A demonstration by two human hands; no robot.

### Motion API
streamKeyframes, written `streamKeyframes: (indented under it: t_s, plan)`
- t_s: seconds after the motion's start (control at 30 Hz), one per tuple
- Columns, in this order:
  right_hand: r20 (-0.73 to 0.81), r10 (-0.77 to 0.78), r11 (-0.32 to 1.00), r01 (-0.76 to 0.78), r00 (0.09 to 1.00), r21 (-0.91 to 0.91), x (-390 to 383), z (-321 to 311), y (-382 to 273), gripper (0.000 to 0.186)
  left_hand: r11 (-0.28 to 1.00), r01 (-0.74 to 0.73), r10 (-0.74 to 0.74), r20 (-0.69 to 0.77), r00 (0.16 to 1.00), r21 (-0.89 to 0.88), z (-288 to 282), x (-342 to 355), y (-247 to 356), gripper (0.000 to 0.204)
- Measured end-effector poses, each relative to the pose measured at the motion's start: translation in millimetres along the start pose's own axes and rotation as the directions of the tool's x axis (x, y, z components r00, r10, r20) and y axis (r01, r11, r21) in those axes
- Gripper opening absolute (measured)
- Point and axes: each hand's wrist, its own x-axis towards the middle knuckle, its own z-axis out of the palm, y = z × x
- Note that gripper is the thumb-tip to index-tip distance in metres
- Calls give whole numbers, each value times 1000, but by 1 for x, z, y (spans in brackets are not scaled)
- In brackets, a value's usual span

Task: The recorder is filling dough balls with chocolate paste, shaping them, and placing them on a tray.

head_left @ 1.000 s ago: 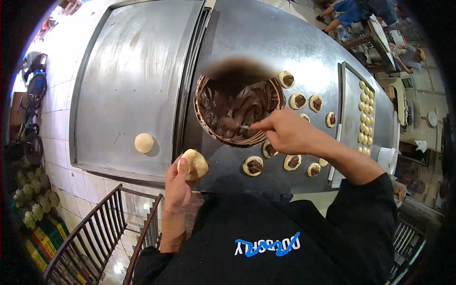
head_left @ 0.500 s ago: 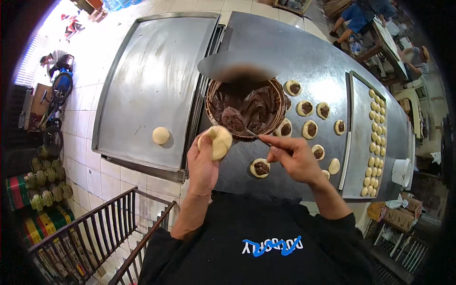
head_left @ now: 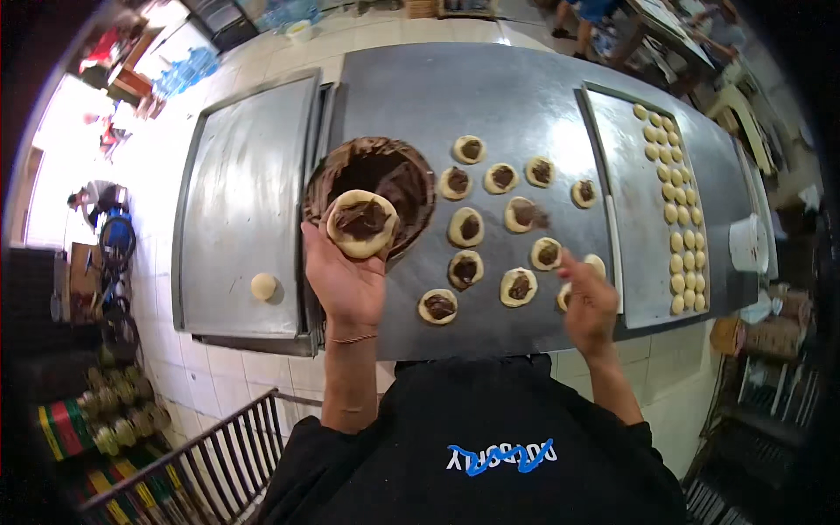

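My left hand (head_left: pixel 344 284) is palm up, closed around a round piece of dough (head_left: pixel 352 248) with a dollop of dark brown filling in its middle. Beneath it stands a round tub (head_left: pixel 420 197) lined with the same filling, partly covered by the hand and dough. My right hand (head_left: pixel 591 306) is closed, fingers pinched, over the right part of the steel table. From it a thin metal spatula (head_left: pixel 535 216) reaches forward, smeared by motion, its brown tip over one dough round. Several filled dough rounds (head_left: pixel 466 227) lie between my hands; plain dough (head_left: pixel 595 264) is partly hidden behind the right hand.
At the left, a large metal tray (head_left: pixel 236 192) holds one plain dough ball (head_left: pixel 263 286). Another tray (head_left: pixel 617 157) at the right carries rows of small dough balls. A white bucket (head_left: pixel 745 243) stands past it. A dark railing (head_left: pixel 223 437) is at the lower left.
The dough in my left hand now bears brown filling. My right hand has moved from the tub rightward over the dough rounds with the spatula. The whole view has shifted.
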Motion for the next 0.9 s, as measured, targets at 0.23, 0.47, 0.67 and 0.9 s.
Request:
streamKeyframes:
  t_s: [0.23,0.47,0.67,0.9]
  plan:
    - [-393,674,728,-474,625,496,-66,-71,48,33,689,615,-722,300,623,383,48,21,-172,52]
    - [-554,743,643,-632,376,433,-173,-144,74,34,38,-213,-613,191,766,976,122,71,-341,51]
    - [-618,735,644,-571,278,510,-176,-158,85,35,-288,-594,-490,418,765,751,39,20,-422,52]
    - [-424,679,721,-435,599,539,-41,-106,75,37,573,-331,-539,649,536,750,70,-42,-204,31]
